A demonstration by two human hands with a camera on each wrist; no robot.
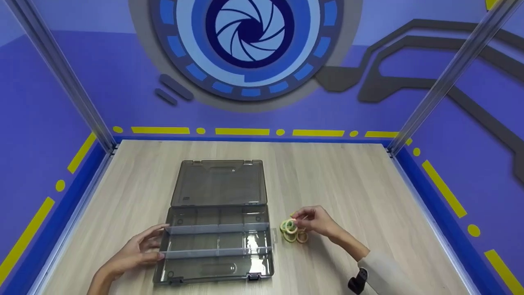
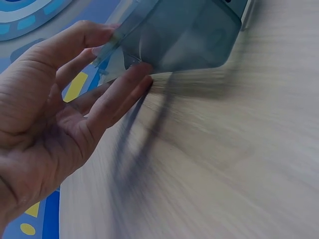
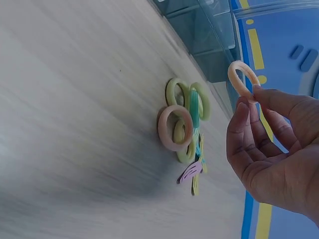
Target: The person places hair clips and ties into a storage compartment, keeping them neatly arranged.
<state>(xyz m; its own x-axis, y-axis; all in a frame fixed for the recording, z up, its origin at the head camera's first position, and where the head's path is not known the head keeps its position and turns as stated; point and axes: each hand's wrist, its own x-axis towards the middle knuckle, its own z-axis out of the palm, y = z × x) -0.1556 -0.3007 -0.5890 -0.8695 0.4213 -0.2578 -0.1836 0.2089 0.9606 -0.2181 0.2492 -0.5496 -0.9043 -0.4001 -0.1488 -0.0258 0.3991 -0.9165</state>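
A smoky clear plastic organizer box (image 1: 200,264) lies on the table with its lid folded back. My left hand (image 1: 137,252) touches its left side wall, fingers spread along it. My right hand (image 1: 317,221) pinches a pale peach hair tie (image 3: 233,78) between thumb and fingertips, raised over a small pile right of the box. In the right wrist view the pile shows pale green hair ties (image 3: 171,92), a pinkish one (image 3: 163,132), a teal band (image 3: 194,107), a lilac hair clip (image 3: 190,172) and a yellow clip (image 3: 195,185).
The open lid (image 1: 219,184) lies flat behind the box. Two lengthwise dividers (image 1: 217,253) cross the box, and black latches (image 1: 254,277) sit on its front edge. Blue printed walls (image 1: 254,119) and metal posts (image 1: 442,78) border the wooden table (image 1: 348,180).
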